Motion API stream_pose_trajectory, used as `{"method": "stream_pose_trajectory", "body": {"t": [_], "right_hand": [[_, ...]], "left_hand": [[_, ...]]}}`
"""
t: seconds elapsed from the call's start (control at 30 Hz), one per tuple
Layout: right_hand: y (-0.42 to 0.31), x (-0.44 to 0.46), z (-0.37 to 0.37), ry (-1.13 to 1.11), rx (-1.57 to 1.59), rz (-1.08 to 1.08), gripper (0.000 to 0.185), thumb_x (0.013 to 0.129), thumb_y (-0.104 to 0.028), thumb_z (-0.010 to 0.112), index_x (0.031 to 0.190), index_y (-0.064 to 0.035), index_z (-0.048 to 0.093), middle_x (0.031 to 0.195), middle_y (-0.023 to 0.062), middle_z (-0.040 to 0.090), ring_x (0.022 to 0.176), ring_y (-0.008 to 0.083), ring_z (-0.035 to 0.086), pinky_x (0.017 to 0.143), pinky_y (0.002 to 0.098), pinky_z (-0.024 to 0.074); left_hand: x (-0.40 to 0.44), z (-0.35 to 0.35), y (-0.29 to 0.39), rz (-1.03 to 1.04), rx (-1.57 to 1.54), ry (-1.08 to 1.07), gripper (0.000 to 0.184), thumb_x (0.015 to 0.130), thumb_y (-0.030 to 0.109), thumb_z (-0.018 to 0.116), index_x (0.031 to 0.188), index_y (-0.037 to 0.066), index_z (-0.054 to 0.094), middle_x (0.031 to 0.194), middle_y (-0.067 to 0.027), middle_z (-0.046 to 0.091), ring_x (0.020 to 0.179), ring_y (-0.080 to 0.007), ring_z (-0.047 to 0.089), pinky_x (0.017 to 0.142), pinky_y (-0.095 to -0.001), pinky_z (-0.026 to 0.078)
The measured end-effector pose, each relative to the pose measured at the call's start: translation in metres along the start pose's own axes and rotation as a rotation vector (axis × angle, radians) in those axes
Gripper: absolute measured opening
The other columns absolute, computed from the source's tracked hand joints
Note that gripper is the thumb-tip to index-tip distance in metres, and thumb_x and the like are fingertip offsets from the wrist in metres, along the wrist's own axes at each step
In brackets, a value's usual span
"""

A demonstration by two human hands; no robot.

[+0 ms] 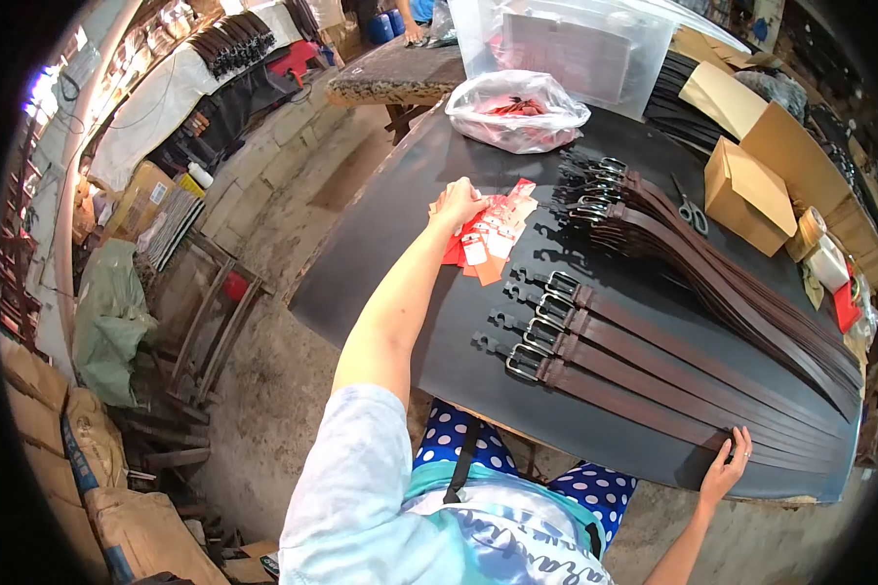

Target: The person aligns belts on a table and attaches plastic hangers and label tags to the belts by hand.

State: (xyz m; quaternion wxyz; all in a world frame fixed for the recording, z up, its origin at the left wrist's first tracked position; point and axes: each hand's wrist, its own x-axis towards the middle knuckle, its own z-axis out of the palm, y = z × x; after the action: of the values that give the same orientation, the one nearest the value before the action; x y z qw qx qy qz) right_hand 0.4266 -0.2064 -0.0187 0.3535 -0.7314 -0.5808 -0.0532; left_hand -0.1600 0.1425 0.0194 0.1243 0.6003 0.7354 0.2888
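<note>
At the table's left part, my left hand (460,203) is closed on the pile of red and white tags (490,234), its fingertips pinched at the pile's upper left. My right hand (728,466) has its fingers apart and rests at the table's front edge, by the tail ends of the spread brown belts (644,372). These belts lie side by side, with metal buckles and black hooks at their left ends. Behind them a thick bundle of brown belts (712,261) curves across the table, its buckles stacked near the tags.
On the dark table (376,244) stand a plastic bag with red items (517,112), a clear plastic bin (566,49), a cardboard box (748,198), scissors (694,216) and tape rolls (810,230). Another person's hand (414,33) shows at the far table. A wooden rack stands left.
</note>
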Motion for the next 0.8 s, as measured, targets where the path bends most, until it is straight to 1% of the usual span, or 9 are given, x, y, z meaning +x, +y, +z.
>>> {"method": "stream_pose_trajectory", "body": {"t": [0.2,0.4,0.43,0.47,0.53,0.57,0.6,0.7,0.8], "right_hand": [[0.005,-0.001,0.001,-0.024,0.003,0.010,0.025,0.099,-0.010,0.051,0.118,0.0017,0.062,0.132,0.0166,0.055,0.122,0.0330,0.052,0.100,0.0424,0.0416],[-0.003,-0.001,-0.001,-0.033,0.053,0.077,0.024,0.100,-0.011,0.050,0.118,0.0003,0.062,0.132,0.0157,0.055,0.122,0.0328,0.052,0.099,0.0422,0.0420],[-0.003,0.000,-0.001,-0.033,0.042,0.055,0.024,0.100,-0.011,0.050,0.118,0.0000,0.062,0.133,0.0156,0.055,0.122,0.0328,0.052,0.100,0.0424,0.0419],[-0.002,0.000,-0.001,-0.032,0.031,0.032,0.024,0.100,-0.011,0.050,0.118,-0.0004,0.063,0.133,0.0154,0.055,0.123,0.0329,0.052,0.100,0.0427,0.0419],[-0.002,0.000,0.000,-0.030,0.026,0.024,0.024,0.100,-0.010,0.051,0.118,-0.0005,0.063,0.132,0.0148,0.056,0.123,0.0321,0.052,0.101,0.0415,0.0409],[-0.001,0.000,0.000,-0.028,0.022,0.016,0.023,0.099,-0.010,0.052,0.118,-0.0007,0.063,0.132,0.0141,0.056,0.123,0.0313,0.052,0.102,0.0403,0.0400],[0.000,-0.001,0.001,-0.028,0.021,0.017,0.023,0.099,-0.010,0.052,0.118,-0.0007,0.063,0.132,0.0141,0.056,0.123,0.0313,0.052,0.102,0.0403,0.0400],[0.003,-0.001,0.001,-0.033,-0.024,-0.004,0.023,0.099,-0.009,0.052,0.117,-0.0004,0.063,0.132,0.0144,0.057,0.123,0.0313,0.052,0.102,0.0404,0.0396],[0.000,-0.001,-0.001,-0.047,-0.032,0.011,0.023,0.099,-0.010,0.051,0.116,0.0009,0.063,0.132,0.0150,0.056,0.124,0.0323,0.051,0.103,0.0430,0.0399]], "left_hand": [[0.013,-0.002,-0.006,-0.028,0.018,-0.197,0.027,0.070,0.025,0.078,0.085,0.003,0.072,0.092,-0.0201,0.071,0.091,-0.0328,0.070,0.081,-0.0411,0.053],[0.018,-0.008,-0.015,0.008,-0.153,-0.124,0.022,0.071,0.022,0.076,0.081,0.003,0.071,0.085,-0.0187,0.072,0.085,-0.0314,0.070,0.079,-0.0399,0.054],[0.014,-0.016,-0.010,-0.004,-0.167,-0.143,0.022,0.073,0.022,0.076,0.080,0.003,0.070,0.094,-0.0195,0.070,0.092,-0.0324,0.068,0.083,-0.0412,0.053],[0.014,-0.012,-0.015,-0.003,-0.168,-0.145,0.022,0.073,0.022,0.076,0.080,0.003,0.070,0.094,-0.0195,0.070,0.092,-0.0324,0.068,0.083,-0.0412,0.053],[0.008,-0.008,-0.018,0.263,0.079,0.169,0.025,0.078,0.023,0.076,0.079,0.001,0.065,0.091,-0.0155,0.066,0.092,-0.0275,0.065,0.081,-0.0411,0.052],[0.004,-0.006,-0.021,0.208,0.061,0.108,0.024,0.079,0.023,0.075,0.085,0.001,0.068,0.098,-0.0175,0.061,0.101,-0.0327,0.060,0.087,-0.0452,0.049],[0.003,-0.006,-0.021,0.209,0.060,0.107,0.024,0.079,0.023,0.075,0.085,0.001,0.068,0.098,-0.0175,0.061,0.101,-0.0327,0.060,0.087,-0.0452,0.049],[0.005,-0.009,-0.023,0.192,0.158,-0.021,0.020,0.077,0.020,0.076,0.087,0.003,0.073,0.093,-0.0165,0.067,0.093,-0.0303,0.065,0.082,-0.0418,0.052],[0.012,-0.010,-0.026,0.109,0.022,-0.104,0.018,0.074,0.017,0.077,0.085,0.003,0.075,0.085,-0.0162,0.072,0.082,-0.0274,0.070,0.076,-0.0382,0.054]]}}
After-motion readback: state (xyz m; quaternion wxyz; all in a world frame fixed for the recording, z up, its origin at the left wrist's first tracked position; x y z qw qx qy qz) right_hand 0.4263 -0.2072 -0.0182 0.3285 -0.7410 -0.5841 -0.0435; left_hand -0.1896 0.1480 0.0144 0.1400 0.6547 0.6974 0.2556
